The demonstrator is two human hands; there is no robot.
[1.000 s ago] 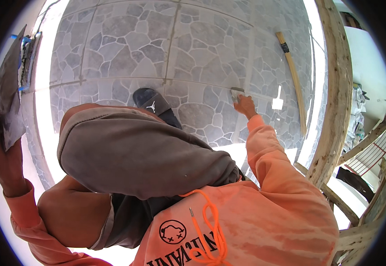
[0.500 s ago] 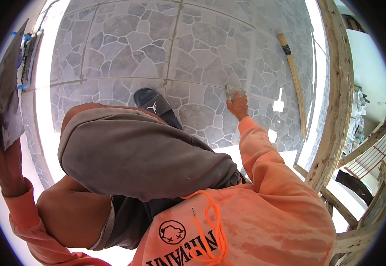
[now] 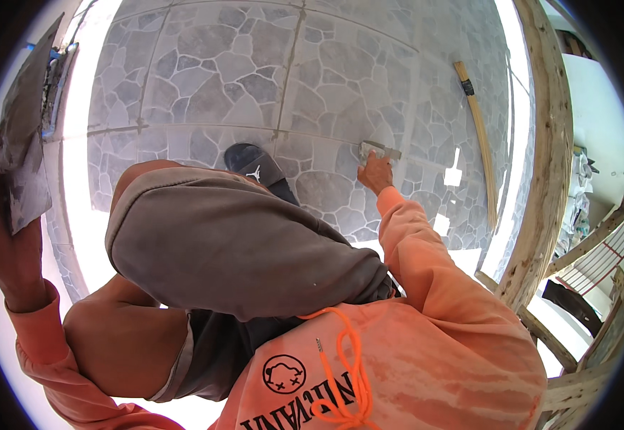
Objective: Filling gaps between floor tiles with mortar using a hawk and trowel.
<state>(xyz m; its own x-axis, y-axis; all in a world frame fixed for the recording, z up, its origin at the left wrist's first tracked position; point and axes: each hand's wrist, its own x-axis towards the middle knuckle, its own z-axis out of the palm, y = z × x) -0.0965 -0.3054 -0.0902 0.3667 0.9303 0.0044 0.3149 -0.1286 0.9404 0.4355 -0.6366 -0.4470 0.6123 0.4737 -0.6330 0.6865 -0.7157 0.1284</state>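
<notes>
At the far left, my left hand (image 3: 3,229) is closed around the lower end of a thin grey plate (image 3: 26,143), which stands nearly upright and is smeared with pale paste. My right hand (image 3: 376,173) stretches out over the stone-patterned tile floor (image 3: 204,86). Its fingers are closed on a small flat scraper (image 3: 392,153), smeared grey, which lies at the joint between two rows of tiles. My fingers hide the scraper's near edge, so any handle is not visible.
A long bundle of thin wooden sticks (image 3: 482,140), bound with black tape, lies on the tiles to the right. Beyond it stands a rough timber post (image 3: 550,136). My slippered foot (image 3: 258,168) rests on the floor left of my right hand. Bright sunlit patches cross the tiles.
My right hand and the scraper have shifted slightly left, and more of the scraper's flat face shows. The grey plate in my left hand has moved slightly right and up.
</notes>
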